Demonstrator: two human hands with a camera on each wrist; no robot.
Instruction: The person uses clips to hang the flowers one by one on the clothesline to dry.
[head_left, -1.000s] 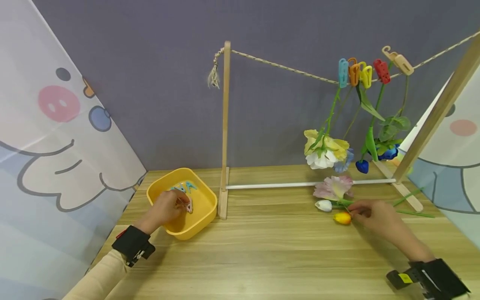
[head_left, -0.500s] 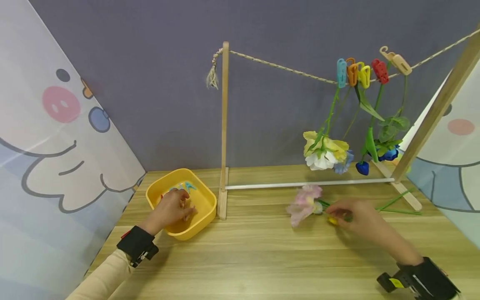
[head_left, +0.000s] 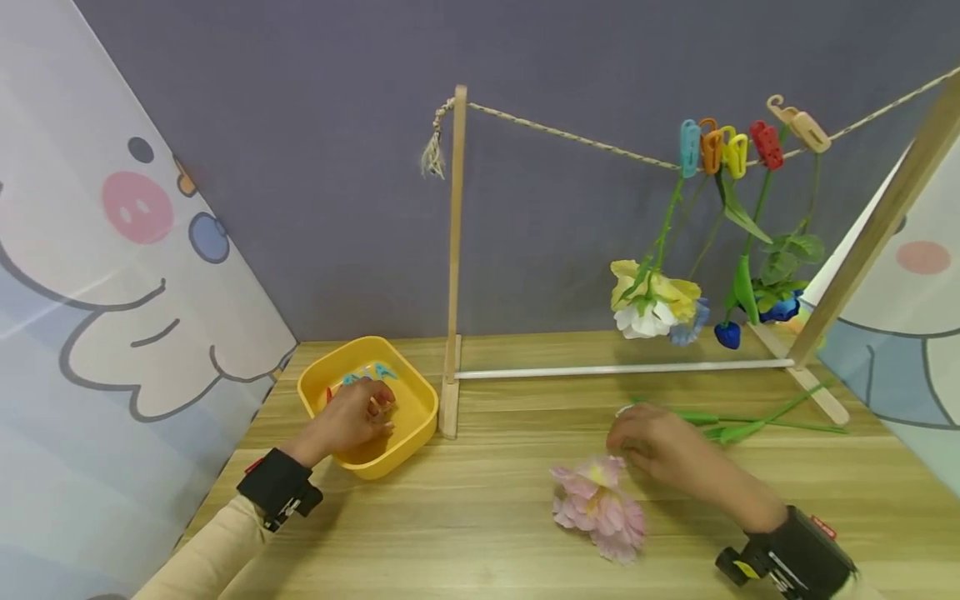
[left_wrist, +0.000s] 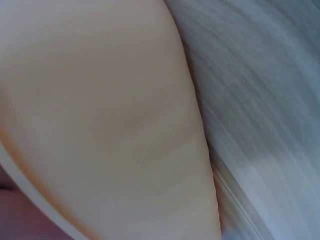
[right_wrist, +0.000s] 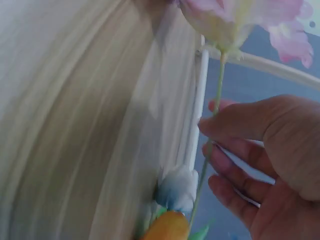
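Observation:
My left hand is down inside the yellow bowl at the table's left, its fingers curled round a small pink peg. Blue pegs lie deeper in the bowl. My right hand pinches the thin green stem of a pink flower, whose head rests on the table in front of the hand. In the right wrist view the pinch sits just below the bloom, with a white bud and an orange bud beside it. The left wrist view is a blur.
A wooden rack stands at the back: a post, a rope and a white base rod. Several coloured pegs hold hanging flowers. Green stems lie at the right. Cartoon panels flank the table.
My right hand has drawn the pink flower left and toward me, away from the other stems, so its head now lies on the near table. The left hand stays in the bowl.

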